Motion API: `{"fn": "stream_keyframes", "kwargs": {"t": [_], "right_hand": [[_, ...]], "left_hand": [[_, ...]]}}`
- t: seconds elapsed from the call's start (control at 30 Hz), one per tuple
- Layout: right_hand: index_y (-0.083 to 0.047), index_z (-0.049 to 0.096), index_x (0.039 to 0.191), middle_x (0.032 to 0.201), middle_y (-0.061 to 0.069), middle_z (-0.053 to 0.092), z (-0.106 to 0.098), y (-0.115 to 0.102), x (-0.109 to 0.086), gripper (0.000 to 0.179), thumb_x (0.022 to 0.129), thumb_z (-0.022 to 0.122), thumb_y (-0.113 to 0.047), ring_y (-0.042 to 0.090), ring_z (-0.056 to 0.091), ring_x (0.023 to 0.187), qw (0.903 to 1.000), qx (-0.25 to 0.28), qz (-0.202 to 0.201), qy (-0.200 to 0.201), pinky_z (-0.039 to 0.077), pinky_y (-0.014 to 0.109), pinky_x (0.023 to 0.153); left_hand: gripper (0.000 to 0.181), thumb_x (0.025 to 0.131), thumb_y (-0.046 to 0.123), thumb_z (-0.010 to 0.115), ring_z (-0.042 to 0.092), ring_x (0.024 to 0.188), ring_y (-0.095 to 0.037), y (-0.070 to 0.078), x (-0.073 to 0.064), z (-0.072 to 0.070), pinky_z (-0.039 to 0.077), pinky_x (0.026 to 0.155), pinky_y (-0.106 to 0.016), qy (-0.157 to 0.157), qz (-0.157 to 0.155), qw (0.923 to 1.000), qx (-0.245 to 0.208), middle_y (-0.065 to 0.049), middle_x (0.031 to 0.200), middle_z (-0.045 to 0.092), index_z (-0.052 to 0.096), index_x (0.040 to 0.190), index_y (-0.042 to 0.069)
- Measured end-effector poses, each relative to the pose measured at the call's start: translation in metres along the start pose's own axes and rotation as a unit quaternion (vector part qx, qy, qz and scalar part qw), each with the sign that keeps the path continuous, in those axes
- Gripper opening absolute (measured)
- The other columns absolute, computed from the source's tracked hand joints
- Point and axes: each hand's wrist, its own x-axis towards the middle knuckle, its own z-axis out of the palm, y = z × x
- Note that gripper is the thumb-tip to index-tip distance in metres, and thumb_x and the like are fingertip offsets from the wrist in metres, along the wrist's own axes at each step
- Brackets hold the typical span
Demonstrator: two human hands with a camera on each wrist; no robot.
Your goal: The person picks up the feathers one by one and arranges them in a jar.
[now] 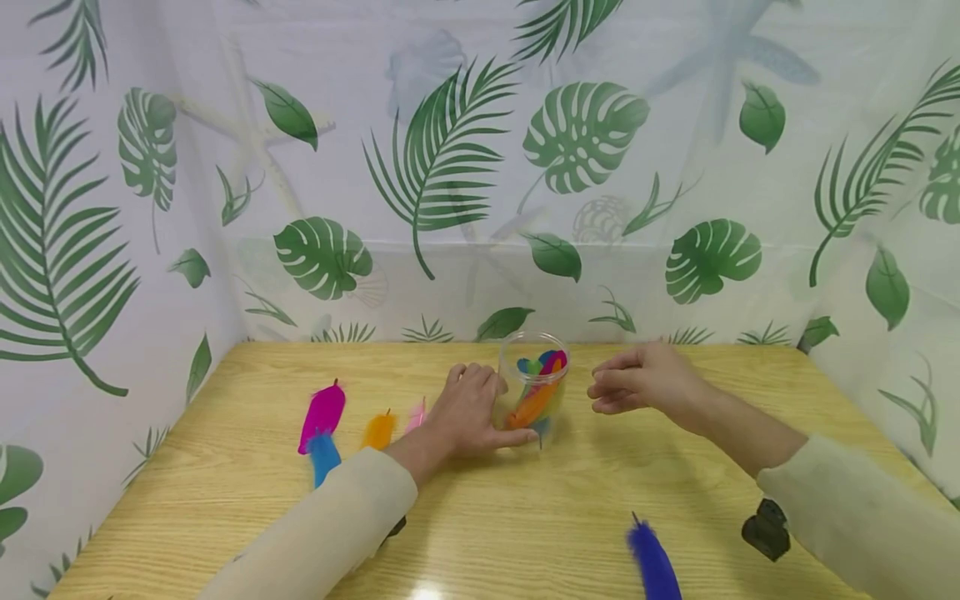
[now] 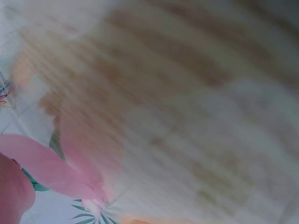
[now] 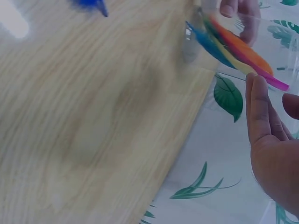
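A clear round jar (image 1: 534, 377) stands upright near the table's far edge. Feathers lean inside it; an orange feather (image 1: 534, 406) and a magenta feather (image 1: 553, 360) show among blue and green ones. My left hand (image 1: 467, 412) holds the jar from its left side, thumb across the front. Just right of the jar, my right hand (image 1: 648, 379) hovers apart from it, fingers extended and slightly bent, with nothing visible in them. In the right wrist view that hand (image 3: 271, 123) appears beside the jar's feathers. The left wrist view is mostly blurred.
Left on the table (image 1: 525, 517) lie a magenta feather (image 1: 322, 415), a blue feather (image 1: 324, 458), an orange-yellow feather (image 1: 378, 430) and a pale pink feather (image 1: 417, 414). A dark blue feather (image 1: 654, 558) lies near the front. Leaf-patterned cloth (image 1: 465, 283) hangs behind and at both sides.
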Motion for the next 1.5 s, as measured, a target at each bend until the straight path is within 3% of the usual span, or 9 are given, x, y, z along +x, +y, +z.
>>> {"fn": "stream_keyframes", "kwargs": {"t": [0.6,1.0,1.27,1.5], "right_hand": [[0.025,0.052,0.122,0.095,0.018,0.074,-0.003,0.040,-0.011,0.038,0.099,0.057,-0.004,0.022,0.075,0.082,0.9982,-0.031,0.021,-0.046,0.060,0.037,0.077],[0.020,0.062,0.109,0.090,0.018,0.074,-0.005,0.064,-0.018,0.031,0.096,0.061,-0.009,0.023,0.074,0.078,0.9934,-0.065,0.043,-0.084,0.060,0.035,0.072],[0.014,0.070,0.092,0.077,0.013,0.072,-0.005,0.076,-0.025,0.024,0.093,0.064,-0.010,0.017,0.072,0.065,0.9865,-0.073,0.055,-0.136,0.060,0.032,0.063],[0.008,0.069,0.075,0.060,0.006,0.068,-0.005,0.081,-0.034,0.030,0.092,0.069,-0.017,0.011,0.065,0.050,0.9712,-0.120,0.108,-0.175,0.054,0.025,0.050]], "left_hand": [[0.081,0.082,0.081,0.052,0.048,0.113,-0.021,0.000,0.000,-0.003,0.029,0.107,-0.044,-0.001,0.005,1.0000,-0.005,-0.001,0.114,0.059,0.061,0.120,0.011],[0.080,0.082,0.081,0.052,0.048,0.111,-0.021,0.000,0.000,-0.003,0.029,0.107,-0.043,0.001,0.004,1.0000,-0.004,-0.001,0.113,0.059,0.061,0.119,0.011],[0.081,0.081,0.081,0.053,0.047,0.110,-0.021,0.000,0.000,-0.003,0.029,0.107,-0.043,0.003,0.003,1.0000,-0.004,-0.001,0.112,0.058,0.061,0.119,0.010],[0.080,0.081,0.081,0.053,0.048,0.109,-0.020,-0.001,0.000,-0.001,0.029,0.106,-0.043,0.006,0.005,0.9999,-0.007,0.000,0.112,0.058,0.061,0.118,0.011]]}}
